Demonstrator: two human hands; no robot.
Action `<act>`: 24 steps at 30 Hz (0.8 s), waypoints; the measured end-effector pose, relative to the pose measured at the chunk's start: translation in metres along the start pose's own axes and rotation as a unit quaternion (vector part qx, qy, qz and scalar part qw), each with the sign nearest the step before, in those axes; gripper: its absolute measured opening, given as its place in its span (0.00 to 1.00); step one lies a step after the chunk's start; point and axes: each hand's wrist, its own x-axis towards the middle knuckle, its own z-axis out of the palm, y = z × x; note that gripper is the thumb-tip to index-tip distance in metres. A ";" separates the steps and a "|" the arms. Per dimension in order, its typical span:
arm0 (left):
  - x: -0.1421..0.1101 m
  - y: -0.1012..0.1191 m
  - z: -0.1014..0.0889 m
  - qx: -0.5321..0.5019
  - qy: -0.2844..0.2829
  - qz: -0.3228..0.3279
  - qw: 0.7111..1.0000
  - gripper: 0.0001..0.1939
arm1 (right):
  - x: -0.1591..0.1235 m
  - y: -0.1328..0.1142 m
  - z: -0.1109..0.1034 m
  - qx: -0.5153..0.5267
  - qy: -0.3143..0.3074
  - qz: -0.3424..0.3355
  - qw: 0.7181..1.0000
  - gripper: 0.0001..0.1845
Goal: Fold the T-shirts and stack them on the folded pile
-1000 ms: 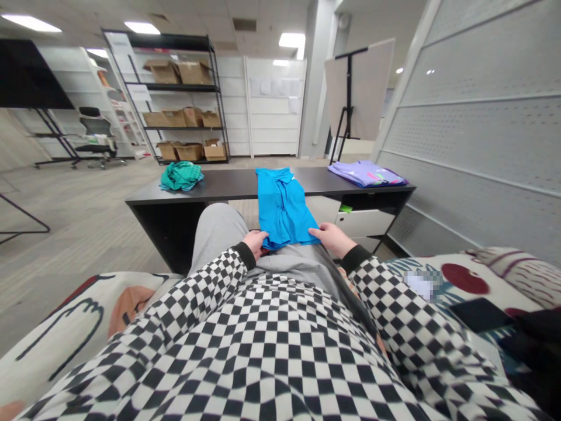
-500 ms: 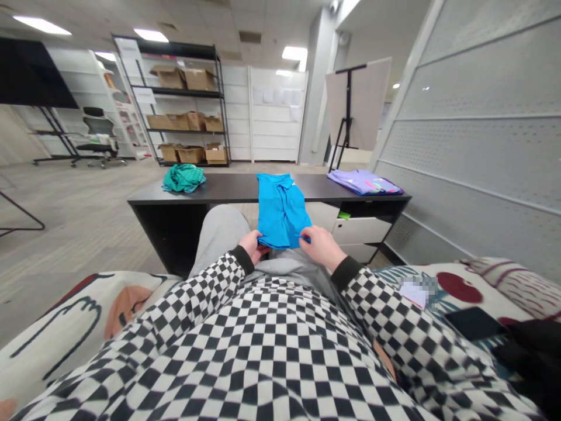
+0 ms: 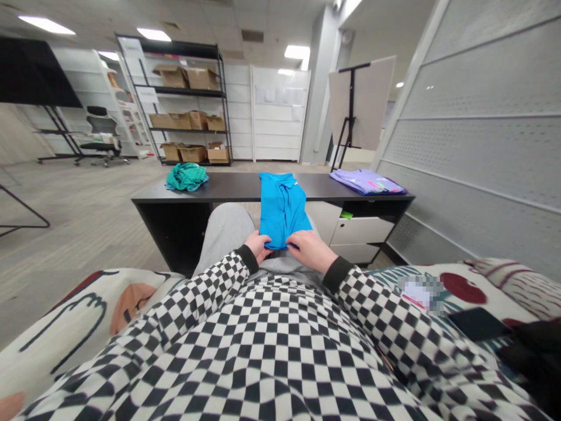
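Observation:
A bright blue shirt (image 3: 283, 207), partly folded, hangs from the table's near edge down toward my lap, its far end lying on the dark tabletop. My left hand (image 3: 258, 244) pinches the lower left corner of the cloth, thumb on top and fingers underneath. My right hand (image 3: 310, 248) is closed on the bottom edge, close to the middle, with the fingertips gripping the fabric. Creases run down the centre of the shirt.
The low dark table (image 3: 234, 186) bears a crumpled green garment (image 3: 186, 176) at left and folded purple clothes (image 3: 366, 181) at right. My knee (image 3: 230, 225) is against its front. On the patterned sofa (image 3: 464, 280) beside me lies a dark flat device (image 3: 477, 323).
My right hand has moved left along the shirt's bottom edge, from its right corner toward the middle. My left hand stays at the left corner. The camera view has shifted slightly.

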 end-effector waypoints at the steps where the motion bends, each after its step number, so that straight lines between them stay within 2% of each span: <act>1: 0.000 0.000 0.000 0.002 0.000 0.001 1.000 0.27 | -0.002 0.001 0.000 0.012 0.023 0.000 1.000 0.11; 3: 0.001 -0.001 0.000 0.010 -0.001 0.005 1.000 0.29 | -0.006 0.002 -0.001 0.023 0.052 0.007 0.998 0.13; 4: 0.001 -0.001 0.000 0.015 -0.001 0.007 1.000 0.30 | -0.007 0.003 -0.001 0.019 0.047 0.009 0.999 0.12; 6: 0.001 -0.001 0.001 0.030 0.004 0.014 0.999 0.34 | -0.010 0.007 0.000 0.009 0.008 -0.001 1.000 0.11; 8: 0.000 -0.001 -0.001 0.051 0.016 0.027 0.998 0.41 | -0.016 0.014 0.001 0.023 -0.019 -0.024 0.999 0.15; 11: -0.001 0.001 -0.008 0.096 0.018 0.052 0.994 0.48 | -0.030 0.030 0.000 0.075 0.042 -0.020 0.996 0.21; 12: -0.002 0.001 -0.012 0.116 0.011 0.059 0.991 0.47 | -0.035 0.037 -0.001 0.087 0.071 -0.007 0.994 0.22; 14: -0.005 0.004 -0.019 0.166 -0.014 0.071 0.984 0.39 | -0.046 0.053 -0.005 0.102 0.100 0.013 0.990 0.23; 17: -0.012 0.011 -0.026 0.247 -0.062 0.091 0.963 0.29 | -0.054 0.072 -0.011 0.117 0.070 0.000 0.991 0.27; 19: -0.017 0.021 -0.028 0.287 -0.098 0.106 0.947 0.32 | -0.052 0.081 -0.015 0.102 0.030 -0.018 0.994 0.25; 21: -0.020 0.034 -0.026 0.362 -0.146 0.161 0.907 0.36 | -0.045 0.086 -0.019 0.061 -0.014 -0.038 0.997 0.22; 22: -0.020 0.041 -0.025 0.420 -0.172 0.204 0.867 0.36 | -0.041 0.088 -0.020 0.036 -0.033 -0.048 0.998 0.21; 23: -0.019 0.048 -0.024 0.489 -0.193 0.251 0.813 0.36 | -0.036 0.089 -0.022 0.014 -0.049 -0.057 0.997 0.21; 24: -0.017 0.055 -0.023 0.565 -0.205 0.294 0.743 0.34 | -0.033 0.089 -0.023 -0.007 -0.060 -0.065 0.996 0.20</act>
